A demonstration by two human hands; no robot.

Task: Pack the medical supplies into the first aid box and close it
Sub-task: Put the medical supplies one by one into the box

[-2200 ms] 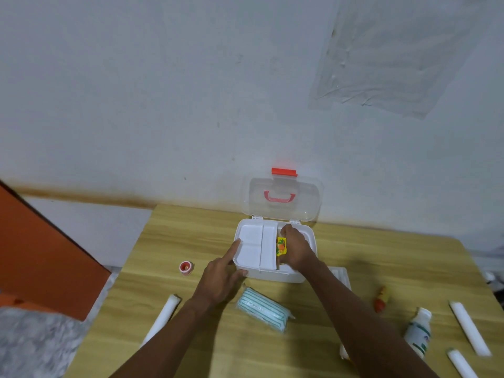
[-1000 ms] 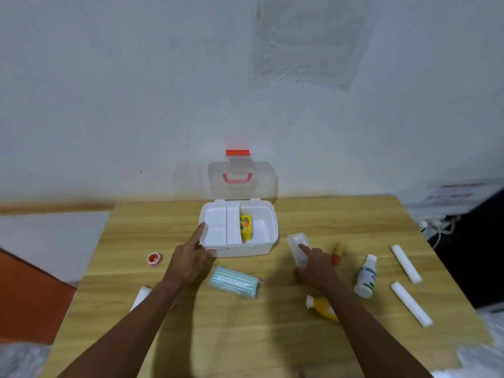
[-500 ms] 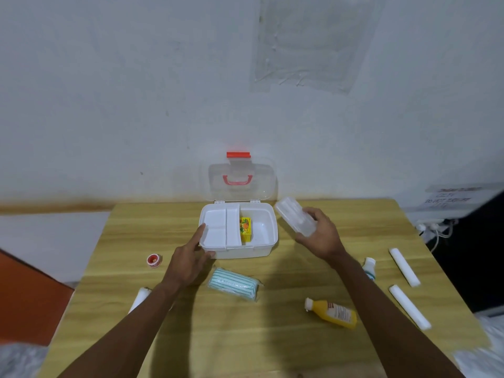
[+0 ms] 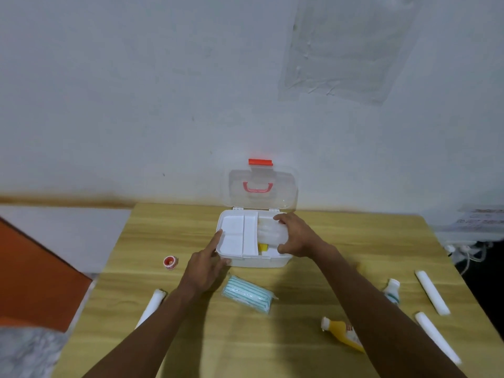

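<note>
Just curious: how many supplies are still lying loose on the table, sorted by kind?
White rolls: 3
Bottles: 2
Mask pack: 1
Tape: 1
Total: 7

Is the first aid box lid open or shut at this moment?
Open. The clear lid stands upright behind the white box, its red latch at the top, unfastened.

1 head-worn wide-angle view looks forward and down across the wooden surface [image 4: 300, 336] toward the wall [image 4: 136, 91], forearms entering from the bottom edge.
</note>
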